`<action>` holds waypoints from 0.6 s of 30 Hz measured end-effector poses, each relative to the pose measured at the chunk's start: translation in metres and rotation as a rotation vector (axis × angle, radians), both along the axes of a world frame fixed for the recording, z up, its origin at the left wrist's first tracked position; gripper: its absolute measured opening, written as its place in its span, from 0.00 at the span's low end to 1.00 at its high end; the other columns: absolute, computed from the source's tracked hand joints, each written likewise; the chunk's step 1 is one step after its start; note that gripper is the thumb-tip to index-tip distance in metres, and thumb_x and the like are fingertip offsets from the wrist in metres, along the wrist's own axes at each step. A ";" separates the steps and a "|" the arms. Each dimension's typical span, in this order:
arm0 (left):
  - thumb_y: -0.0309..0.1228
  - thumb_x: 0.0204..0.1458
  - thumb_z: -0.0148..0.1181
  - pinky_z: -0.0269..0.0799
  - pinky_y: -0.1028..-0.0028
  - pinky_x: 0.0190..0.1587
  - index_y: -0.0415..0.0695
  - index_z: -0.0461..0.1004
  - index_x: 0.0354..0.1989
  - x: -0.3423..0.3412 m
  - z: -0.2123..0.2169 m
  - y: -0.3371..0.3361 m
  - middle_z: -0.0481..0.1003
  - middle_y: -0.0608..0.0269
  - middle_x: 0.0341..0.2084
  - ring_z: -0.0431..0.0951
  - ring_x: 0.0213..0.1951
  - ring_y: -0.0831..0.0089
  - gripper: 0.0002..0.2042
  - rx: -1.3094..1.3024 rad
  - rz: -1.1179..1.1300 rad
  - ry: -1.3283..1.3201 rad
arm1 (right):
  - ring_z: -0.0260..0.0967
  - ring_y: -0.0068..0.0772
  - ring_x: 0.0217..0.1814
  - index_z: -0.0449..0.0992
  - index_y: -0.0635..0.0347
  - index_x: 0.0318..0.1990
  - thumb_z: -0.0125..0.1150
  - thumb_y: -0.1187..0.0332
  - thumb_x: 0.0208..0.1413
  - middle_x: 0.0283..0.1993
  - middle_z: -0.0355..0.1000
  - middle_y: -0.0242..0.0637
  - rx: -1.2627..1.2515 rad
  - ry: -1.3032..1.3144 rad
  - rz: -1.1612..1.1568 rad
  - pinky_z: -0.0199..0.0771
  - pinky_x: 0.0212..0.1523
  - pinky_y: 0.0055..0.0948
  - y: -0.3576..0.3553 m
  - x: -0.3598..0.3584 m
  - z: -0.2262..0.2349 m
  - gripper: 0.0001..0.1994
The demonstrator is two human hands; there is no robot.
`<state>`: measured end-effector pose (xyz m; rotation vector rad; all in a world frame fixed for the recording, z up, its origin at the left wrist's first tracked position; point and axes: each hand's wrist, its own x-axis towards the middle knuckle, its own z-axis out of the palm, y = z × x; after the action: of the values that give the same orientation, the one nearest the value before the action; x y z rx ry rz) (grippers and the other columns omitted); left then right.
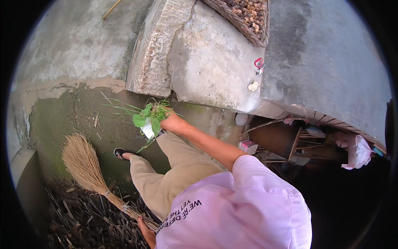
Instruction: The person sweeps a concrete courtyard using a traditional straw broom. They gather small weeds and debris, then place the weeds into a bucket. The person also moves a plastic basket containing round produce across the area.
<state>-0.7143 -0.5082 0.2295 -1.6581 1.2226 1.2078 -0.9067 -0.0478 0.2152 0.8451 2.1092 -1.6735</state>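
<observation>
My left hand (pixel 146 233), at the lower edge, is closed round the handle of a straw broom (pixel 85 162). Its bristles fan out to the upper left, and the handle is bound in two places. My right hand (pixel 175 123) is closed on a bunch of green leafy weeds (pixel 151 113), with long grass blades hanging off to the left. Just under the leaves shows something white (pixel 147 129); whether I hold it too is unclear. The weeds hang above the ground near my feet, where a dark patterned shoe (pixel 120 153) shows.
Dark sticks (pixel 87 220) are heaped at the lower left. Ahead rises a concrete ledge (pixel 215 62) bearing a wicker basket (pixel 261 40) of brown lumpy pieces and a red-and-white wrapper (pixel 259 65). To the right, a pale plastic bag (pixel 357 152) hangs by a dark recess holding wooden slats.
</observation>
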 end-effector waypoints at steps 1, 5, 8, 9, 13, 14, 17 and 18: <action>0.40 0.38 0.54 0.63 0.72 0.35 0.41 0.67 0.35 -0.019 0.018 0.017 0.69 0.65 0.29 0.67 0.30 0.71 0.18 -0.007 -0.038 -0.004 | 0.64 0.33 0.34 0.68 0.59 0.37 0.51 0.75 0.39 0.33 0.67 0.40 -0.019 0.013 -0.073 0.64 0.35 0.29 0.018 0.010 0.014 0.13; 0.41 0.39 0.51 0.64 0.68 0.34 0.42 0.66 0.34 -0.018 0.017 -0.008 0.69 0.60 0.26 0.68 0.29 0.66 0.17 0.046 -0.060 -0.020 | 0.60 0.17 0.33 0.68 0.59 0.37 0.56 0.73 0.43 0.32 0.66 0.27 -0.038 0.018 -0.527 0.63 0.32 0.21 0.103 0.060 0.073 0.11; 0.41 0.39 0.51 0.64 0.68 0.33 0.42 0.66 0.34 -0.031 0.033 -0.002 0.68 0.61 0.26 0.68 0.29 0.67 0.17 0.032 -0.129 0.006 | 0.61 0.18 0.34 0.68 0.61 0.37 0.54 0.74 0.44 0.33 0.66 0.28 0.167 0.093 -0.695 0.62 0.33 0.20 0.177 0.100 0.093 0.10; 0.41 0.39 0.51 0.64 0.68 0.33 0.42 0.66 0.34 -0.036 0.037 0.000 0.68 0.61 0.26 0.68 0.29 0.67 0.17 0.030 -0.153 0.016 | 0.61 0.19 0.35 0.68 0.61 0.37 0.53 0.75 0.44 0.33 0.67 0.28 0.253 0.111 -0.722 0.62 0.33 0.19 0.205 0.113 0.097 0.10; 0.41 0.40 0.51 0.64 0.69 0.33 0.42 0.66 0.34 -0.049 0.051 0.018 0.68 0.61 0.26 0.68 0.28 0.67 0.16 0.021 -0.210 0.051 | 0.63 0.24 0.33 0.69 0.63 0.37 0.51 0.73 0.39 0.32 0.68 0.34 0.492 0.053 -0.830 0.63 0.33 0.24 0.302 0.153 0.132 0.13; 0.41 0.40 0.51 0.64 0.69 0.33 0.42 0.66 0.34 -0.054 0.053 0.024 0.68 0.61 0.25 0.68 0.28 0.67 0.16 0.024 -0.227 0.054 | 0.63 0.22 0.33 0.69 0.62 0.37 0.53 0.73 0.39 0.32 0.68 0.33 0.598 0.030 -0.845 0.62 0.33 0.23 0.331 0.171 0.131 0.14; 0.41 0.40 0.51 0.64 0.69 0.33 0.42 0.66 0.33 -0.061 0.062 0.044 0.68 0.61 0.25 0.68 0.28 0.68 0.16 0.011 -0.250 0.076 | 0.66 0.31 0.35 0.69 0.63 0.38 0.54 0.67 0.40 0.34 0.70 0.39 0.826 -0.167 -0.748 0.64 0.35 0.27 0.377 0.188 0.147 0.15; 0.41 0.40 0.51 0.64 0.69 0.33 0.42 0.66 0.33 -0.061 0.061 0.053 0.68 0.61 0.25 0.68 0.28 0.68 0.16 0.017 -0.257 0.079 | 0.65 0.36 0.37 0.70 0.61 0.37 0.53 0.66 0.39 0.35 0.69 0.42 0.932 -0.194 -0.746 0.63 0.37 0.29 0.394 0.201 0.142 0.15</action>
<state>-0.7750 -0.4551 0.2903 -1.4018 1.4215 1.1284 -0.7054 0.3461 0.3577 2.1556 2.5699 -0.6462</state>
